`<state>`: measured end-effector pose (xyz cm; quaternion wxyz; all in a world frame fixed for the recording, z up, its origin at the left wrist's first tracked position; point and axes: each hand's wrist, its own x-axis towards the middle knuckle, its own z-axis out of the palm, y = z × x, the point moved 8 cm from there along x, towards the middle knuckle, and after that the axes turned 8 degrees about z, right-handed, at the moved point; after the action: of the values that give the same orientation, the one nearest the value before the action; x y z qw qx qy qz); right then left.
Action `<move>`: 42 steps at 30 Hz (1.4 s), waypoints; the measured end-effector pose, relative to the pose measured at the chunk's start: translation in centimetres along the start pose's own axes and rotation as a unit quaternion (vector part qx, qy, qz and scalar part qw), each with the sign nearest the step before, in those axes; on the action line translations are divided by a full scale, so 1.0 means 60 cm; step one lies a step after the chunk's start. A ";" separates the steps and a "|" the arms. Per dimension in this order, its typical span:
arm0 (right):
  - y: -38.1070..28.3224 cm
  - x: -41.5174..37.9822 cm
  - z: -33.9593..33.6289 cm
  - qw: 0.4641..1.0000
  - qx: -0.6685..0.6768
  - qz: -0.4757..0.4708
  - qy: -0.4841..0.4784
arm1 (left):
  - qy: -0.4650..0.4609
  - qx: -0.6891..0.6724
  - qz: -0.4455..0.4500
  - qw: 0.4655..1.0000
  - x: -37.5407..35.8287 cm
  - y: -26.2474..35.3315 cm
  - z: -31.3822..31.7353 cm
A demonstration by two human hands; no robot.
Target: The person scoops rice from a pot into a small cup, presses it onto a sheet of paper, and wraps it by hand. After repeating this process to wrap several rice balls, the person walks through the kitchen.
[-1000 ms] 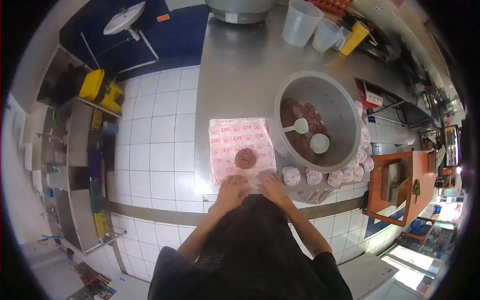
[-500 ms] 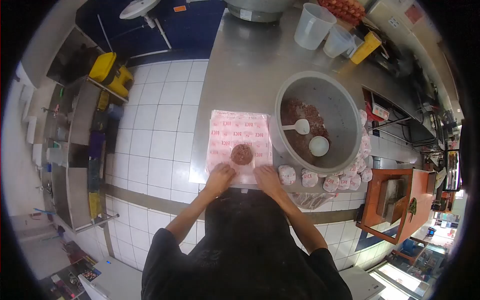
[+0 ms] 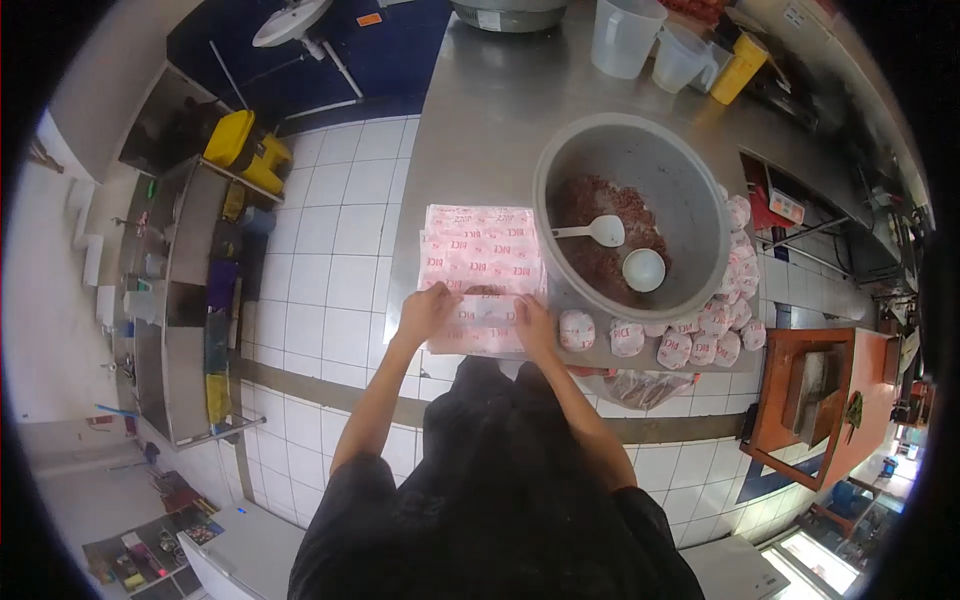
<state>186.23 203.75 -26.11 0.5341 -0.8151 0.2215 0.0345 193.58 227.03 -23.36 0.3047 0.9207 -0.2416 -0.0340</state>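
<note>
A stack of pink printed wrapping paper (image 3: 480, 245) lies on the steel table. My left hand (image 3: 428, 312) pinches one side of the near edge of the top sheet, and my right hand (image 3: 534, 322) pinches the other side. That edge is raised and folded over a round patty of ground meat (image 3: 487, 290), of which only a thin brown strip shows. To the right of my right hand sit several paper-wrapped patties (image 3: 577, 330) along the table's near edge.
A large grey pot (image 3: 690, 180) with ground meat (image 3: 600, 265), a white scoop (image 3: 605, 231) and a small white bowl (image 3: 643, 270) stands right of the paper. Plastic jugs (image 3: 625, 40) and a yellow container (image 3: 740, 68) are at the back. A plastic bag (image 3: 645, 390) hangs below the table edge.
Both hands have moved up and forward with the near edge of the top sheet, folding it over the patty. The patty, fully visible before, is now mostly covered.
</note>
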 end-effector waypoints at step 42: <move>0.119 0.092 0.016 0.989 0.038 0.114 -0.087 | 0.016 -0.020 0.027 0.999 -0.046 0.075 -0.006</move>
<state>188.50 200.45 -34.23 0.5744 -0.7576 0.2667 0.1580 189.29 225.39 -20.73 0.3274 0.9081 -0.2607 -0.0161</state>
